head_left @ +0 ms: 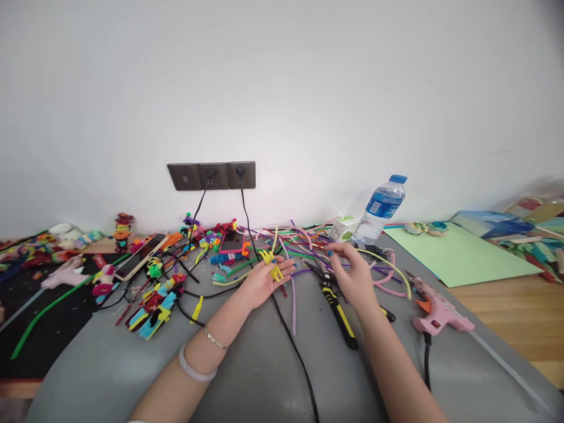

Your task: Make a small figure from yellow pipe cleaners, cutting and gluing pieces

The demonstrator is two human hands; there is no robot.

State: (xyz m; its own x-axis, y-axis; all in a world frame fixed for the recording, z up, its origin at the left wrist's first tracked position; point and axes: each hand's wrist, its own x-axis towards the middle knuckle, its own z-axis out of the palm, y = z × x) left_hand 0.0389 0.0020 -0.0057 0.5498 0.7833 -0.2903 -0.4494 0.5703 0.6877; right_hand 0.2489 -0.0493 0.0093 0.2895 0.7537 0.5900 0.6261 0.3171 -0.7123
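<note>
A person's left hand [262, 281] was turned palm up over a grey mat [259, 370], fingers extended, the thumb lightly holding yellow pipe cleaners [272, 267] against them at the middle of the scene; the right hand [352, 273], just to the right, was half curled with a gap between thumb and forefinger, and nothing showed in its grasp; beneath it lay black-and-yellow pliers [338, 317], partly hidden by the hand.

A black cable [293, 338] ran across the mat between the forearms; loose purple strands [294, 311] lay just beside the left hand; far right stood a tilted water bottle [379, 208] and a drink carton [343, 228]; near right lay a pink glue gun [443, 314]; pipe-cleaner figures [154, 305] and a phone [143, 257] crowded the left.
</note>
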